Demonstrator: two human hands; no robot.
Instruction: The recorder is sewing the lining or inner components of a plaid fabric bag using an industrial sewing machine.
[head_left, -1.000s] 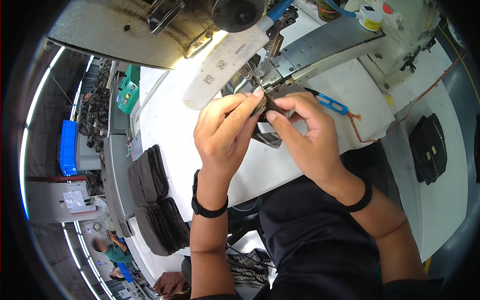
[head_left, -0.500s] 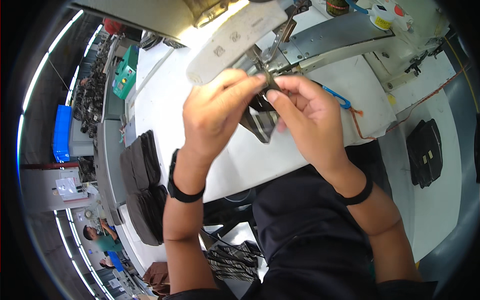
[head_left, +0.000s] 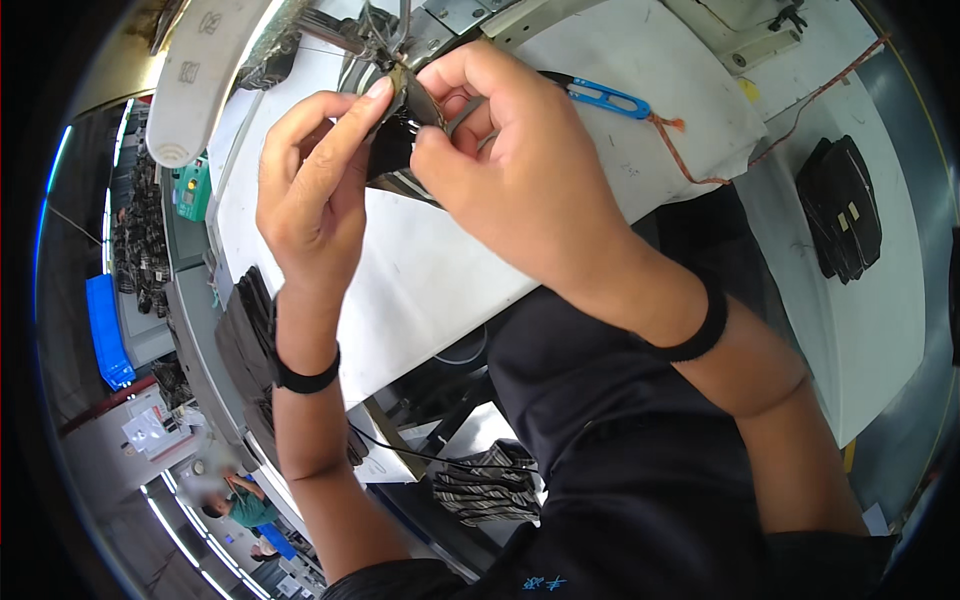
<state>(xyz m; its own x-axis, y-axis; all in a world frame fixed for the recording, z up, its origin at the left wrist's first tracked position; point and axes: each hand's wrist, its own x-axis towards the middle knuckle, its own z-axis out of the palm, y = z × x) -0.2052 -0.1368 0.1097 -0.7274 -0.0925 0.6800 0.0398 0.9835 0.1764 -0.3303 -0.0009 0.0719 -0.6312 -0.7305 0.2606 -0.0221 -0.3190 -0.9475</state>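
Both my hands are at the needle area of a sewing machine (head_left: 200, 75), pinching a small dark fabric piece (head_left: 390, 155) with lighter stripes at its lower edge. My left hand (head_left: 315, 190) holds the piece's left side between thumb and fingers, just under the presser foot (head_left: 385, 45). From the right, my right hand (head_left: 545, 175) grips the same piece, thumb toward its middle and fingers curled behind. Part of the piece is hidden by my fingers. Blue-handled thread snips (head_left: 608, 98) lie on the table right of my right hand, tied to an orange cord (head_left: 680, 160).
White worktable (head_left: 430, 290) spreads under my hands. Stacked dark fabric pieces (head_left: 840, 205) lie on the surface at right, and more dark pieces (head_left: 245, 330) are at left. Striped cloth (head_left: 490, 485) sits below the table. A person in green (head_left: 250, 508) is far off at lower left.
The view has shifted, so the machine and my hands now appear farther up and left. My right hand has turned more over the fabric piece; both hands still hold it.
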